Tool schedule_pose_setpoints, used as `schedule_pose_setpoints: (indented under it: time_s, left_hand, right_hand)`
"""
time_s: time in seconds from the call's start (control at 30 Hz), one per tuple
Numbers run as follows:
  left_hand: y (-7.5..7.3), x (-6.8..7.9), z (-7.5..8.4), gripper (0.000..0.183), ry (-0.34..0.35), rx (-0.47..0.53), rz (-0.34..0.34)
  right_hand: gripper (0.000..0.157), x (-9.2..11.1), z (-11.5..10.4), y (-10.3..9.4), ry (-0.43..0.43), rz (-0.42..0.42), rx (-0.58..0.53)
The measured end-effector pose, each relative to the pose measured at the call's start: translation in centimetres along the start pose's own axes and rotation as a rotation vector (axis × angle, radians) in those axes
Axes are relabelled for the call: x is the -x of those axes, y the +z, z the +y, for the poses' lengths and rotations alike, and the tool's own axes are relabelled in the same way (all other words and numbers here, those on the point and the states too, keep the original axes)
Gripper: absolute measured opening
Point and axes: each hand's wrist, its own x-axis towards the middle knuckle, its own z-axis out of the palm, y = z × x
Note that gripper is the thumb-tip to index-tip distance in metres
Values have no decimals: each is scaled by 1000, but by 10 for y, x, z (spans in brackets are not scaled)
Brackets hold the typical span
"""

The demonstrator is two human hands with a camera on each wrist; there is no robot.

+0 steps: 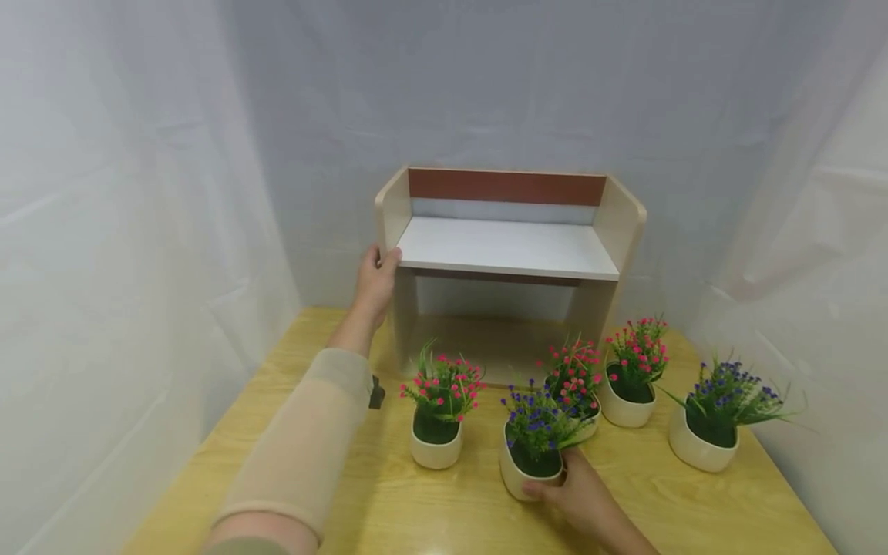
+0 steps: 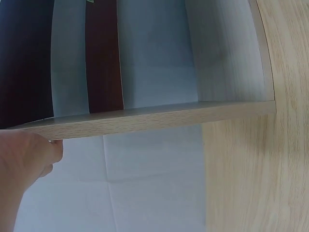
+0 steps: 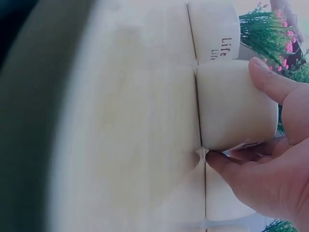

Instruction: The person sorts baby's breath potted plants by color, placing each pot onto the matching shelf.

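Note:
A two-tier desktop shelf [image 1: 509, 245] with a white middle board and pale wood sides stands at the back of the table. My left hand [image 1: 375, 287] grips the front edge of its left side panel [image 2: 159, 124], thumb at the end of the white board. Lower right, my right hand [image 1: 584, 493] holds a white pot [image 1: 515, 472] of artificial blue-purple flowers, thumb on one side and fingers at the other. From the right wrist view, this pot [image 3: 236, 104] stands upright, its base right at the tabletop.
A pink-flowered pot [image 1: 435, 451] stands left of the held one. Two more pink-flowered pots, one partly hidden [image 1: 588, 426] and one by the shelf's right side [image 1: 627, 408], are behind it. Another blue-purple-flowered pot [image 1: 702, 451] is far right. A small black object [image 1: 377, 393] lies beside the left sleeve.

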Motion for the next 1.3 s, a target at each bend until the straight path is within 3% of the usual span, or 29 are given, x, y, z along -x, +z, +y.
schedule_pose_setpoints:
  time_s: [0.2, 0.4, 0.6, 0.83, 1.3]
  left_hand:
    - [1, 0, 0, 58, -17, -12, -1]
    - [2, 1, -3, 58, -11, -4, -12]
    - [3, 2, -3, 59, -17, 0, -12]
    - [4, 1, -3, 63, -25, 2, -12]
    - [7, 1, -3, 59, -2, 19, -8]
  right_hand:
    - [94, 0, -1, 0, 21, 8, -43]
    - [88, 0, -5, -2, 57, 6, -54]
    - [97, -3, -13, -13, 46, -1, 12]
    - [106, -7, -22, -22, 27, -19, -69]
    - [105, -15, -49, -42, -11, 12, -43]
